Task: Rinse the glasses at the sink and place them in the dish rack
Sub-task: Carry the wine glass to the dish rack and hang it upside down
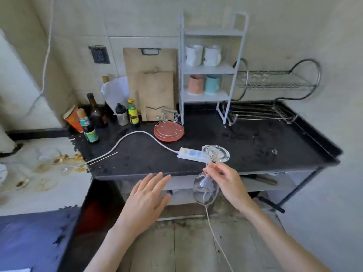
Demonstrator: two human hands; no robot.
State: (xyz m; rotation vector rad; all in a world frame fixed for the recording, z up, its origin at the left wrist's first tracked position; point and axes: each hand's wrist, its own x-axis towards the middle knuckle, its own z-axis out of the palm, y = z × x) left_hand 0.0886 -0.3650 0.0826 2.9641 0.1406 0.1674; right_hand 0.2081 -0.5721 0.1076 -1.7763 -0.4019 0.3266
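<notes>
My right hand pinches the stem of a clear wine glass, held upside down with its foot up and its bowl hanging below the black counter's front edge. My left hand hovers flat beside it, fingers straight, holding nothing. The chrome two-tier dish rack stands at the counter's back right, against the wall; both its tiers look bare. No sink shows in this view.
A white power strip with its cable lies on the black counter just behind the glass. A white shelf with mugs, cutting boards, a red trivet and sauce bottles stand further back. A stained white surface lies left.
</notes>
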